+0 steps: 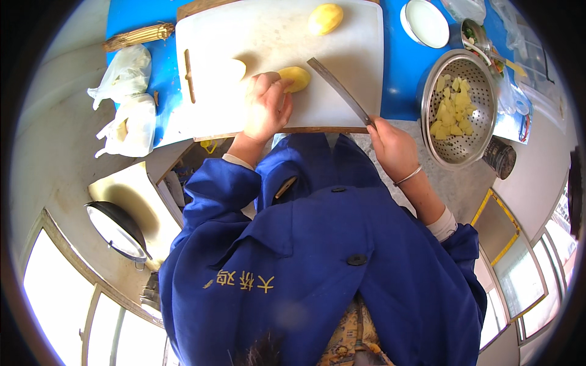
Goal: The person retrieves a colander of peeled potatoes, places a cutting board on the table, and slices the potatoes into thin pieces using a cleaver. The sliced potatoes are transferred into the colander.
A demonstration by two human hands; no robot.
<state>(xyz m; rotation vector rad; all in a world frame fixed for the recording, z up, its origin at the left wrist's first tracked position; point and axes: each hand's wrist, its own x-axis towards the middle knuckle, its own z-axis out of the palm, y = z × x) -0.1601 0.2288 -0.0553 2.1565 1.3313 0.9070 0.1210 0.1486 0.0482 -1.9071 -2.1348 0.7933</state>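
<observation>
My right hand (392,148) is closed round the handle of a knife (339,89), its blade slanting up and left over the white cutting board (213,30). Curled fingers of my left hand (267,105) rest against a peeled yellow potato (296,78) near the board's front edge; some of its left side is hidden by them. The blade's tip stands just right of this potato, apart from it. Left of the hand lies a pale potato piece (237,69), washed out by glare. A peeled potato (326,19) sits at the board's far side.
To the right stands a metal colander (429,122) holding yellow potato pieces (453,111). Behind it are a white bowl (426,24) and a small metal pot (469,35). Plastic bags (127,125) and a bundle of sticks (139,36) lie left on the blue table (400,91).
</observation>
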